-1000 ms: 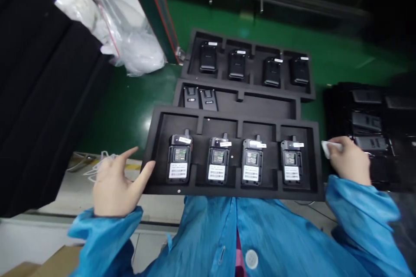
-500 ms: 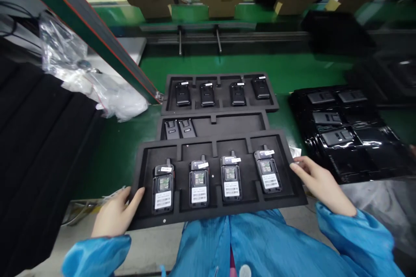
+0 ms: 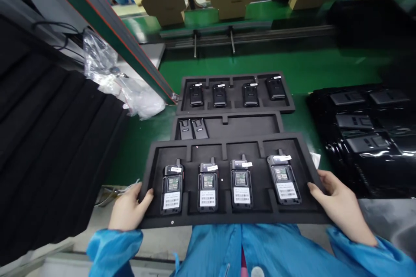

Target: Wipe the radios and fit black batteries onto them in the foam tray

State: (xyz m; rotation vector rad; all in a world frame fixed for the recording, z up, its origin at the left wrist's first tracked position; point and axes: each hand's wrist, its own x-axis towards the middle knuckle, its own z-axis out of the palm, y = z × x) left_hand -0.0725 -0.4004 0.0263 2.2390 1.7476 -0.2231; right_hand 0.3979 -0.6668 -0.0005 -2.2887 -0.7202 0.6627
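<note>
The left hand (image 3: 128, 210) and right hand (image 3: 341, 203) pinch opposite ends of a matte, foam-like tray (image 3: 224, 218) cradling four blocky radios (image 3: 208, 188).

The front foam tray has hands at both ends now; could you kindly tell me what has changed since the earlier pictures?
The right hand moved in to the right end of the front foam tray and took hold; whether it fully released the white scrap is unclear. The left hand, earlier spread open, now holds the left end. Four handheld radios remain inside.
</note>
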